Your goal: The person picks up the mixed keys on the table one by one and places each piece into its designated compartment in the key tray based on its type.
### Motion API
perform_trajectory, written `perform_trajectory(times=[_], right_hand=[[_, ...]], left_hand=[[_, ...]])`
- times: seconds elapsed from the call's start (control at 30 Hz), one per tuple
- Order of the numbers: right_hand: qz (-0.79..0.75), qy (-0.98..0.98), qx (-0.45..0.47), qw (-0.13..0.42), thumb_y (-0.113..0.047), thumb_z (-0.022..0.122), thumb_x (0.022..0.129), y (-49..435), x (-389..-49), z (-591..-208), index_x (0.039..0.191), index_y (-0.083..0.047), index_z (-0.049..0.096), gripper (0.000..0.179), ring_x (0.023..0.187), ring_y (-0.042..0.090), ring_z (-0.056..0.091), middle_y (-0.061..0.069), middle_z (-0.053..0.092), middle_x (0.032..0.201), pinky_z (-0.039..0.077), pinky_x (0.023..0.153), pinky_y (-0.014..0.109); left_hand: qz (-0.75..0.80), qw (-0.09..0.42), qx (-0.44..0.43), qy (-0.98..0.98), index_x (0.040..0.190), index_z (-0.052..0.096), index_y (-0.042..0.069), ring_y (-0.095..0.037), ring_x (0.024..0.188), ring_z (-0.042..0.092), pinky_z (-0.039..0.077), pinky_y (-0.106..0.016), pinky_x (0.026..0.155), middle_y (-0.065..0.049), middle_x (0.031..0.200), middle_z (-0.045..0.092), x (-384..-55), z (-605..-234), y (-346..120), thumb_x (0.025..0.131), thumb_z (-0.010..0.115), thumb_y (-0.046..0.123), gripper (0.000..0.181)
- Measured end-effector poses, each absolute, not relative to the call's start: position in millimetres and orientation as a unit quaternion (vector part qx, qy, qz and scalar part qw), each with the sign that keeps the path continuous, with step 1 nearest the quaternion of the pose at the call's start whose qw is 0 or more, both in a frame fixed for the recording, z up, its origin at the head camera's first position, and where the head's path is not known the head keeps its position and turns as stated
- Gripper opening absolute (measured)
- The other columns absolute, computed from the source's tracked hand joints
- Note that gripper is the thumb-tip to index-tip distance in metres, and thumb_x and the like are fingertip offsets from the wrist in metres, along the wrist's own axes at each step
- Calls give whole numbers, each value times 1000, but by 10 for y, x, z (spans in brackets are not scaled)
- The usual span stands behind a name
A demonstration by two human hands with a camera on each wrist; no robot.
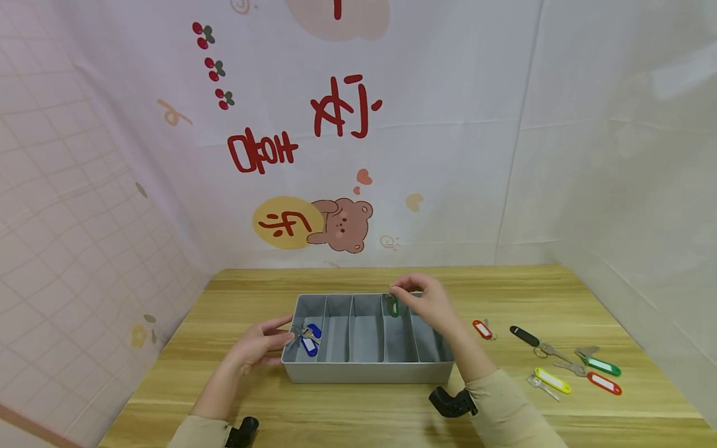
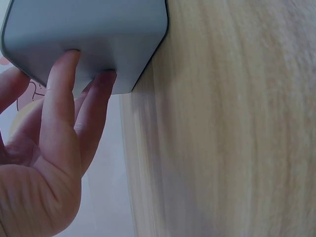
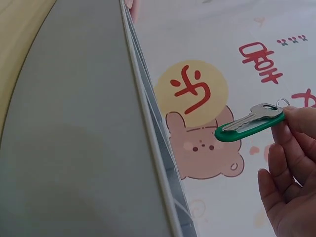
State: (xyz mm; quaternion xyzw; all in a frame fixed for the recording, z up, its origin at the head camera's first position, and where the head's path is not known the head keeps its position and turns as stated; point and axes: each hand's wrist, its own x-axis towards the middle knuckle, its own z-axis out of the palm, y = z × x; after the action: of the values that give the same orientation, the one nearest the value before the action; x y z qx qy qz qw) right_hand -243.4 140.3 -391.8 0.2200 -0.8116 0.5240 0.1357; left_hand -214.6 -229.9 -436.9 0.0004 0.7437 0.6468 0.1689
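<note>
A grey divided tray (image 1: 366, 372) stands on the wooden table, with several compartments side by side. My left hand (image 1: 259, 343) is at its left end, and in the left wrist view the fingertips (image 2: 66, 61) touch the outer end wall. Over the fourth compartment from the left, my right hand (image 1: 428, 303) pinches a green key tag (image 1: 394, 305) with a key. The right wrist view shows a silver key (image 3: 256, 114) lying along the green tag, thumb and finger at the ring end. Blue key tags (image 1: 309, 346) with keys lie in the leftmost compartment.
Right of the tray lie a small red key tag (image 1: 482, 329), a black one (image 1: 524, 336), a yellow one (image 1: 552, 380), a green one (image 1: 602, 365) and another red one (image 1: 604, 383), with keys. A printed cloth (image 1: 448, 186) hangs behind the table.
</note>
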Motion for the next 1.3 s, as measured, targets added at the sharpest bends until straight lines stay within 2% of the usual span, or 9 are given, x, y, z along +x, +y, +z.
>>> perform_trajectory(times=[0.23, 0.43, 0.83, 1.13, 1.3], right_hand=[[531, -807, 227, 122, -18, 75, 90, 1245, -2431, -3895, 94, -14, 76, 6, 87, 16, 65, -4, 71, 92, 54, 74, 36], [530, -810, 226, 111, -18, 74, 91, 1108, -2426, -3938, 94, -15, 75, 4, 85, 15, 64, -5, 69, 92, 53, 72, 33], [549, -798, 232, 90, -17, 73, 92, 860, -2425, -3968, 94, -15, 75, 4, 79, 14, 62, -5, 69, 88, 52, 67, 29], [545, -806, 215, 85, -17, 73, 92, 666, -2423, -3985, 92, -13, 75, 4, 74, 12, 61, -5, 68, 86, 52, 65, 27], [540, -813, 199, 91, -16, 73, 92, 576, -2421, -3974, 91, -12, 75, 4, 73, 12, 60, -5, 68, 84, 52, 64, 26]], left_hand=[[648, 167, -9, 743, 151, 35, -2, -34, 103, 66, 60, -42, 75, -32, 135, 49, -2154, -4381, -2295, 93, 70, 13, 70], [645, 167, -9, 745, 151, 35, -2, -35, 104, 66, 60, -43, 76, -32, 135, 49, -2156, -4376, -2294, 92, 71, 14, 71], [645, 168, -16, 745, 151, 36, -1, -35, 103, 66, 60, -43, 75, -30, 134, 50, -2157, -4351, -2306, 92, 71, 14, 70], [643, 165, -15, 748, 150, 37, -2, -35, 101, 67, 60, -44, 75, -24, 125, 57, -2154, -4360, -2304, 92, 71, 13, 69], [644, 167, -14, 746, 151, 37, -1, -36, 102, 67, 60, -42, 74, -27, 129, 55, -2159, -4361, -2308, 92, 72, 14, 70]])
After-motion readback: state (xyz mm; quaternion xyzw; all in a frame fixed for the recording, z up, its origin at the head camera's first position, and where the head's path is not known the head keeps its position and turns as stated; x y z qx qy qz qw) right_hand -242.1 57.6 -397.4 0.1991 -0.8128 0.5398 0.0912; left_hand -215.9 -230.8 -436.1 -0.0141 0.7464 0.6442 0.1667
